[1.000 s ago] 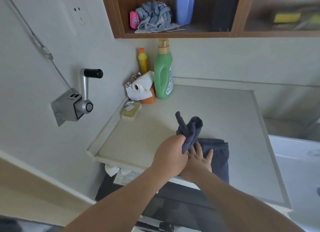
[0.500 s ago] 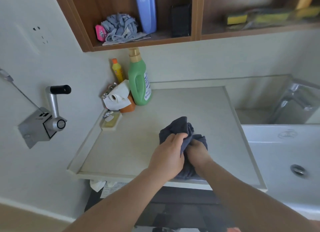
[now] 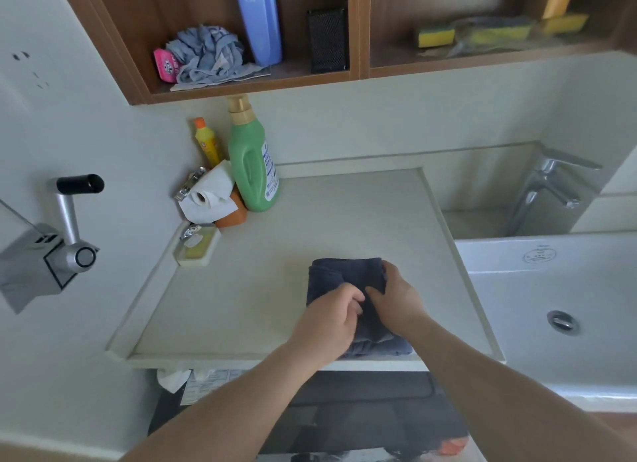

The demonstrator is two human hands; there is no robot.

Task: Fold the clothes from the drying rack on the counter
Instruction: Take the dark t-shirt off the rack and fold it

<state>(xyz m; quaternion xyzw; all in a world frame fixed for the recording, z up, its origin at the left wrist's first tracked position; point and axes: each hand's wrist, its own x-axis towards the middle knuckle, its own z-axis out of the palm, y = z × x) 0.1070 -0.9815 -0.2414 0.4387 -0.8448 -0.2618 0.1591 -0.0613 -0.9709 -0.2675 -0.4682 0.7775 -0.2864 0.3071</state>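
A dark blue-grey cloth (image 3: 344,275) lies folded into a small block near the front edge of the pale counter (image 3: 275,289). My left hand (image 3: 331,318) sits on its near left part with the fingers curled, pinching the fabric. My right hand (image 3: 393,296) lies over the cloth's right side, its fingers bent over the right edge and gripping it. The near half of the cloth is hidden under both hands. No drying rack is in view.
At the counter's back left stand a green detergent bottle (image 3: 253,161), a small yellow bottle (image 3: 206,141), a paper roll (image 3: 206,196) and a soap dish (image 3: 196,246). A white sink (image 3: 558,306) with a tap (image 3: 548,186) lies right. A crank handle (image 3: 69,217) sticks out from the left wall.
The cloth end that my left hand held up has come down onto the pile, and the cloth now lies flat as a folded block. The view has swung right and down.
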